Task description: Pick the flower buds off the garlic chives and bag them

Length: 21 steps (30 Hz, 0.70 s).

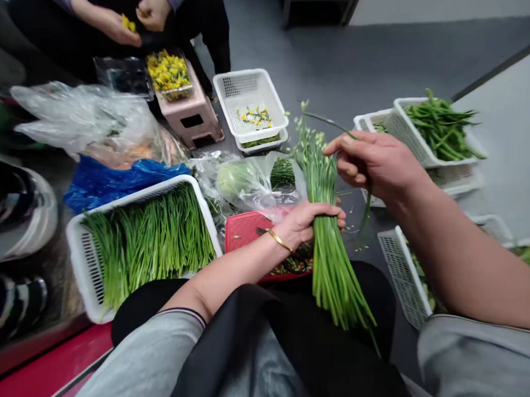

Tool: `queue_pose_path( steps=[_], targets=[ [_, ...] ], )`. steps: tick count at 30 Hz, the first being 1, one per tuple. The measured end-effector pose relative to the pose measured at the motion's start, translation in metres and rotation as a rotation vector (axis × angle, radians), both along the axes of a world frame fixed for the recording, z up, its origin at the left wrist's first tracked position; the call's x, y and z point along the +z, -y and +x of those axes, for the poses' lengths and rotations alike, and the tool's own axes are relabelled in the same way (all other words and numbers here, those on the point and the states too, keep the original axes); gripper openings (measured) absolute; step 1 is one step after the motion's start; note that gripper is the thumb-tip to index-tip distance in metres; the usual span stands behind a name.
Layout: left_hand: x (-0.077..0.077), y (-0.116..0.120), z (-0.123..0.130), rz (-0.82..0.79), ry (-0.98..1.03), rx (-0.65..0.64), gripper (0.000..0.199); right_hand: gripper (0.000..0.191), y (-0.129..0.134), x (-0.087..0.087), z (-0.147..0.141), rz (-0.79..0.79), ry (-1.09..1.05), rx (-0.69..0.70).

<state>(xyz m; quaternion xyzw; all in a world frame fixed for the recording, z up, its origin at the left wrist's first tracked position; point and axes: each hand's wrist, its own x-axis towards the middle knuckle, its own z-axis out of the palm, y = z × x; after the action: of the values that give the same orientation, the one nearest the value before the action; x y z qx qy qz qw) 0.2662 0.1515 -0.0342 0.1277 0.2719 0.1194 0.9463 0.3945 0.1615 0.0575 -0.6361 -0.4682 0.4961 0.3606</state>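
My left hand [305,220] is wrapped round the middle of a thick bunch of flowering garlic chives [332,253]. Pale buds top the bunch at its far end, and the cut stalk ends fan out over my lap. Beside the buds, my right hand [374,162] pinches a single chive stem [331,122], which bends across my fingers with its tail hanging below. Under my left wrist is a red container [242,224] holding small green clippings, partly hidden by my arm.
To the left, a white basket [78,261] holds more chives. Plastic bags [243,177] lie ahead. Green beans [441,126] fill a basket at right. A co-worker's hands [154,12] handle yellow flowers near a pink stool [181,111]. Another white basket [227,96] contains yellow flowers.
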Motion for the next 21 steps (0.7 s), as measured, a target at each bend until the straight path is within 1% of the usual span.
queue_pose_path(
  steps=[1,3,5,6,8,9,10,11,12,13,14,15,16,17,18,19,20,21],
  targets=[
    [0.014,0.004,-0.007,0.073,0.026,0.004,0.013,0.028,0.017,0.015,-0.006,0.088,-0.017,-0.055],
    [0.047,0.006,-0.024,0.224,0.060,0.080,0.017,0.032,0.045,0.042,-0.021,0.253,-0.050,-0.173],
    [0.081,0.006,-0.040,0.354,0.043,0.172,0.023,0.038,0.064,0.065,-0.036,0.371,-0.079,-0.270],
    [0.098,0.007,-0.045,0.394,0.018,0.234,0.025,0.040,0.069,0.074,-0.045,0.422,-0.094,-0.284],
    [0.127,0.012,-0.052,0.446,-0.039,0.348,0.029,0.036,0.072,0.087,-0.063,0.541,-0.124,-0.259],
    [0.138,0.016,-0.053,0.457,-0.067,0.403,0.029,0.031,0.071,0.092,-0.073,0.621,-0.145,-0.241],
    [0.146,0.021,-0.052,0.462,-0.092,0.453,0.029,0.026,0.070,0.094,-0.083,0.704,-0.168,-0.234],
    [0.150,0.027,-0.051,0.464,-0.116,0.493,0.029,0.022,0.068,0.096,-0.091,0.770,-0.186,-0.236],
    [0.151,0.031,-0.050,0.469,-0.139,0.520,0.028,0.020,0.067,0.096,-0.097,0.800,-0.187,-0.234],
    [0.149,0.035,-0.050,0.486,-0.162,0.529,0.026,0.019,0.066,0.096,-0.099,0.791,-0.162,-0.208],
    [0.144,0.038,-0.050,0.513,-0.183,0.514,0.025,0.018,0.066,0.094,-0.096,0.748,-0.110,-0.142],
    [0.137,0.040,-0.052,0.548,-0.200,0.482,0.024,0.015,0.065,0.090,-0.085,0.680,-0.043,-0.052],
    [0.127,0.040,-0.055,0.585,-0.216,0.436,0.023,0.013,0.063,0.081,-0.066,0.603,0.021,0.036],
    [0.116,0.039,-0.060,0.608,-0.226,0.386,0.022,0.016,0.061,0.068,-0.039,0.532,0.073,0.101],
    [0.104,0.036,-0.065,0.612,-0.233,0.344,0.021,0.023,0.057,0.048,-0.006,0.476,0.112,0.126],
    [0.092,0.033,-0.071,0.596,-0.252,0.309,0.020,0.030,0.052,0.021,0.032,0.413,0.132,0.083],
    [0.079,0.029,-0.077,0.555,-0.269,0.306,0.019,0.037,0.047,-0.014,0.073,0.365,0.163,0.006],
    [0.067,0.024,-0.082,0.506,-0.295,0.327,0.020,0.042,0.044,-0.053,0.111,0.303,0.227,-0.092]
  ],
)
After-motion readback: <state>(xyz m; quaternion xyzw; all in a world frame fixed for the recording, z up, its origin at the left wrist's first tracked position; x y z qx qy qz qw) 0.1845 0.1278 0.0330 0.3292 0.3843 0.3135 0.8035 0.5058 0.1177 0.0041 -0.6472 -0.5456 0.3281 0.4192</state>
